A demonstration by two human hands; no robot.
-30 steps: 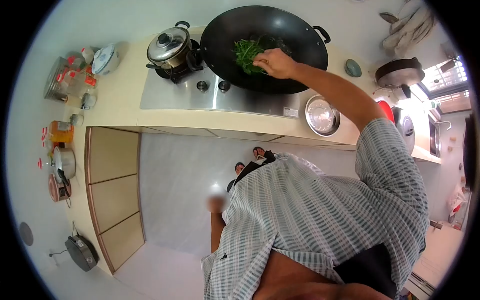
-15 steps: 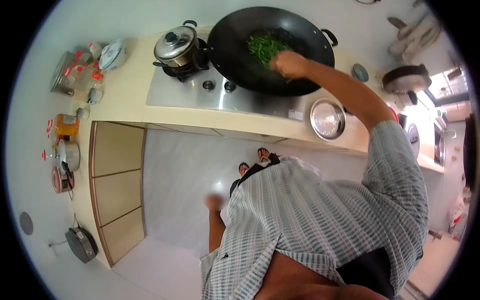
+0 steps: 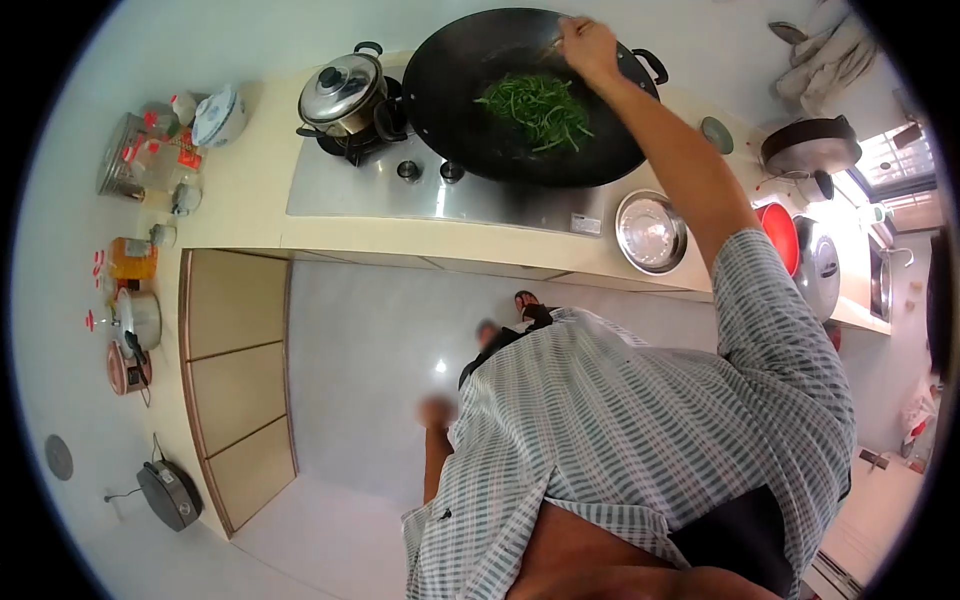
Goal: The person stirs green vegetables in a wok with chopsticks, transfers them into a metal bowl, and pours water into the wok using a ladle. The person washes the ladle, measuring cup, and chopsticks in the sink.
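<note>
My right hand (image 3: 590, 50) is closed over the far right part of a large black wok (image 3: 450, 130). A thin brownish utensil, partly hidden and blurred, extends from its fingers into the wok. Chopped green vegetables (image 3: 540, 110) lie in a heap at the wok's middle, apart from the hand. My left hand (image 3: 437, 410) hangs low beside my body above the floor. It is blurred, so its fingers cannot be made out.
A lidded steel pot (image 3: 340, 95) stands left of the wok on the steel hob (image 3: 320, 190). At the hob's right is a steel bowl (image 3: 651, 232). A red basin (image 3: 778, 238) and a dark pan (image 3: 810, 148) sit farther right. Bottles (image 3: 133, 258) line the left counter.
My right hand has moved from near the vegetables to the wok's far right rim. The greens are more spread out and in full view. My left hand has barely moved.
</note>
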